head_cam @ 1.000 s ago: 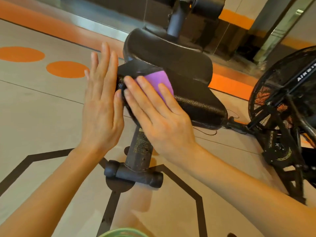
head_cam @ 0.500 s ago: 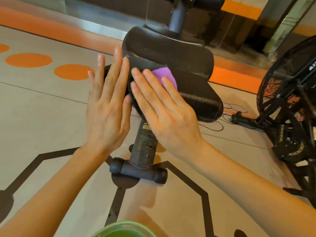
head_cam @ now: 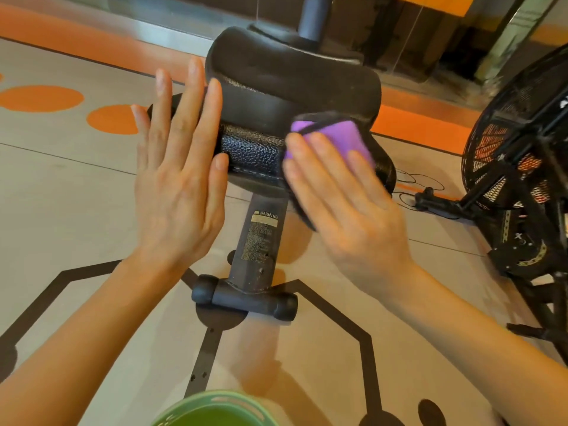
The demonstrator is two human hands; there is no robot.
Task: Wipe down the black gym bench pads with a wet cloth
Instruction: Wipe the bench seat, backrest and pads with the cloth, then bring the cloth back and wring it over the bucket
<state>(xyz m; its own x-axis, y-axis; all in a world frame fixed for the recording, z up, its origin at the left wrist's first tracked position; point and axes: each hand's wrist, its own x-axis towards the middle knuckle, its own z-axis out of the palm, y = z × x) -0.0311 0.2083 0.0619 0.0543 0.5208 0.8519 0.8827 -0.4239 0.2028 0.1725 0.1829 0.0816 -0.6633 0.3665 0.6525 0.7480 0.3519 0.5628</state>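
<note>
The black gym bench seat pad (head_cam: pixel 255 155) faces me end-on, with the larger back pad (head_cam: pixel 289 78) behind it. My left hand (head_cam: pixel 178 179) lies flat with straight fingers against the left side of the seat pad. Pressed to the right part of the pad's front edge is a purple cloth (head_cam: pixel 335 136), under the straight fingers of my right hand (head_cam: pixel 341 210). The pad's textured front shows between my hands.
The bench post with a warning label (head_cam: pixel 261 232) stands on a crossbar foot (head_cam: pixel 246 298) on the tan floor. A black fan bike (head_cam: pixel 522 167) stands at the right with a cable on the floor. A green bucket rim (head_cam: pixel 215 407) is at the bottom edge.
My right hand has slid the purple cloth from the left part of the seat pad across to its right side. My left hand has stayed flat on the pad's left side.
</note>
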